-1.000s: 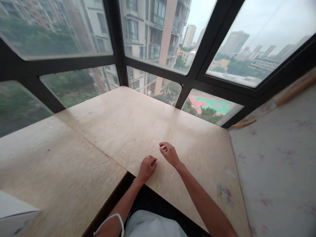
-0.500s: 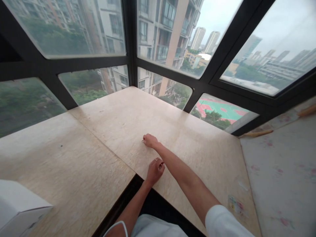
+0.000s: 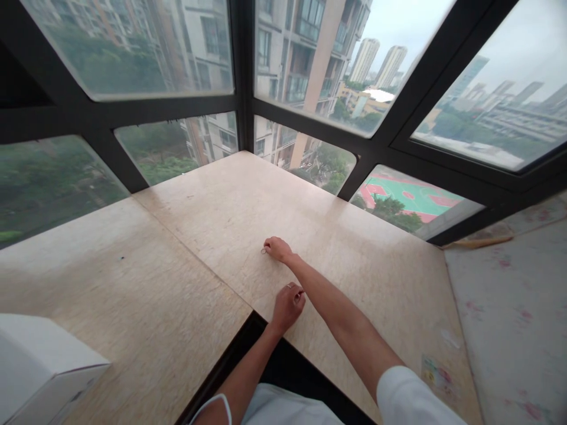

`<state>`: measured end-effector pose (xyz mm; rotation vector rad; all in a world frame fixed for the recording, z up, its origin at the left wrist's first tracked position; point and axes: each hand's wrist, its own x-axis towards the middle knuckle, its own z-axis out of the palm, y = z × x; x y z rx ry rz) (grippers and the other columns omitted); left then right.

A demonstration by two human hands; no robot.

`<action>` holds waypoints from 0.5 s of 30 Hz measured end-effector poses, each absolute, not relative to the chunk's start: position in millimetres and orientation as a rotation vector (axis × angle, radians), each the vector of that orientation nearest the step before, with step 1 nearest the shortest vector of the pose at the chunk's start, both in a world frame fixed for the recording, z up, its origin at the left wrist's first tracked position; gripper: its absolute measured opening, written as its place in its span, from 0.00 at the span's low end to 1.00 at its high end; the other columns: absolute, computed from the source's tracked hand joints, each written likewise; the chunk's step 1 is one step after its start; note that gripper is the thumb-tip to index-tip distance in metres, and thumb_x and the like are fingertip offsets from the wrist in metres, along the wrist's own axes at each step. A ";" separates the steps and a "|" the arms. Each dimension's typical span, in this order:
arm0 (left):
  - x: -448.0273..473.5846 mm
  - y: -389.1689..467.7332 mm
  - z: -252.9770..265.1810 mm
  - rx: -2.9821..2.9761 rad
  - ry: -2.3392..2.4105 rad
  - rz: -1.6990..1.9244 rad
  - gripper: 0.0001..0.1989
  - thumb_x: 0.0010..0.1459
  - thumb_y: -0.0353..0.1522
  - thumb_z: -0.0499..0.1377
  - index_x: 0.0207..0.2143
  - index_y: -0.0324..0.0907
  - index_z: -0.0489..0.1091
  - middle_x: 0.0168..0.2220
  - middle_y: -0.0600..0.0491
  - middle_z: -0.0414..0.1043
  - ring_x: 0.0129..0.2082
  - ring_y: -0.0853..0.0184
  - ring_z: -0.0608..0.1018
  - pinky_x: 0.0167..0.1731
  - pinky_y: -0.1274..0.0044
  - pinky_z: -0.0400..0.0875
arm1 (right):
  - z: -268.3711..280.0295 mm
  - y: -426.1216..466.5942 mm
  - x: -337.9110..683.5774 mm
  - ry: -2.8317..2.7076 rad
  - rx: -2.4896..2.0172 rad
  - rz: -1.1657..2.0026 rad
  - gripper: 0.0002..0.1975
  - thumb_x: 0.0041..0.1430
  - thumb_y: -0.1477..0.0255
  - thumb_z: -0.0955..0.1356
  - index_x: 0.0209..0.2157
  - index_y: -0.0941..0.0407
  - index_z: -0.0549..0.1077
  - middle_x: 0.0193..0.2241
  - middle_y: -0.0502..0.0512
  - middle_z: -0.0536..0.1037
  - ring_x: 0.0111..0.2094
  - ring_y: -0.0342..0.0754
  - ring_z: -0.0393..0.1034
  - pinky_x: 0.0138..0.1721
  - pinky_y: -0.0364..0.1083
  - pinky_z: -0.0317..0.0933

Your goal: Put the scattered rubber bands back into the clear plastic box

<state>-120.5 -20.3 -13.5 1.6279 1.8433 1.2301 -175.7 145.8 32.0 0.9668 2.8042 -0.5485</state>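
Note:
My right hand (image 3: 278, 249) reaches forward over the stone-look windowsill (image 3: 354, 260) with its fingers pinched together. From the fingertips a small thin loop (image 3: 263, 251) sticks out on the left, too small to tell its kind. Nearer to me, my left hand (image 3: 287, 307) is curled closed beside the right forearm, close above the sill's front edge. A ring (image 3: 290, 285) is on one of its fingers. Whatever the left fingers may hold is hidden.
A white box (image 3: 48, 360) stands at the front left. A tiny dark speck (image 3: 123, 257) lies on the sill. A clear packet with coloured bits (image 3: 436, 373) lies at the right, by the flowered wall (image 3: 509, 319). Dark window frames (image 3: 245, 106) border the back.
The whole view has shifted slightly, so everything sits a little further right. Both hands keep nearly the same pose, and the thin loop at the right fingertips shows more plainly.

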 end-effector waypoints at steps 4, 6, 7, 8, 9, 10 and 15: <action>-120.6 -20.4 -14.8 1.621 1.846 1.229 0.06 0.57 0.26 0.55 0.28 0.42 0.68 0.27 0.54 0.68 0.30 0.67 0.70 0.32 0.76 0.64 | 31.1 144.7 -176.2 2.822 0.938 -0.520 0.16 0.64 0.66 0.66 0.51 0.56 0.69 0.50 0.58 0.71 0.45 0.50 0.70 0.45 0.54 0.67; -120.8 -20.6 -14.3 1.620 1.837 1.231 0.06 0.57 0.26 0.55 0.28 0.42 0.69 0.27 0.54 0.68 0.30 0.67 0.70 0.32 0.76 0.64 | 31.3 143.9 -176.1 2.824 0.915 -0.507 0.16 0.64 0.66 0.66 0.51 0.56 0.69 0.50 0.58 0.71 0.45 0.50 0.70 0.45 0.54 0.67; -120.9 -20.7 -13.8 1.620 1.832 1.235 0.06 0.57 0.26 0.55 0.28 0.42 0.69 0.27 0.54 0.68 0.30 0.67 0.70 0.32 0.76 0.64 | 31.5 143.5 -176.1 2.822 0.903 -0.501 0.16 0.64 0.66 0.66 0.51 0.56 0.69 0.50 0.58 0.71 0.45 0.50 0.70 0.45 0.54 0.67; -121.0 -20.7 -13.3 1.619 1.829 1.241 0.06 0.57 0.26 0.55 0.28 0.42 0.69 0.27 0.54 0.68 0.30 0.67 0.70 0.32 0.76 0.64 | 31.8 143.0 -176.2 2.818 0.893 -0.495 0.16 0.64 0.66 0.66 0.51 0.56 0.69 0.50 0.58 0.71 0.45 0.50 0.70 0.45 0.54 0.67; -121.1 -20.7 -12.7 1.618 1.827 1.244 0.06 0.57 0.26 0.55 0.28 0.42 0.69 0.27 0.54 0.68 0.30 0.67 0.70 0.32 0.76 0.64 | 32.1 142.4 -176.3 2.811 0.884 -0.489 0.16 0.64 0.66 0.66 0.51 0.56 0.69 0.50 0.58 0.71 0.45 0.50 0.70 0.45 0.54 0.67; -121.2 -20.8 -12.2 1.618 1.828 1.244 0.06 0.56 0.26 0.55 0.28 0.42 0.69 0.27 0.54 0.68 0.30 0.67 0.70 0.32 0.75 0.64 | 32.4 141.7 -176.3 2.802 0.878 -0.484 0.16 0.64 0.66 0.66 0.51 0.56 0.69 0.50 0.58 0.71 0.45 0.50 0.70 0.45 0.54 0.67; -122.3 -21.3 -11.4 1.623 1.827 1.229 0.06 0.54 0.24 0.55 0.29 0.42 0.69 0.28 0.53 0.69 0.30 0.67 0.70 0.33 0.75 0.64 | 31.8 135.3 -171.6 2.750 0.898 -0.481 0.16 0.64 0.66 0.66 0.51 0.56 0.69 0.50 0.58 0.71 0.45 0.50 0.70 0.45 0.54 0.67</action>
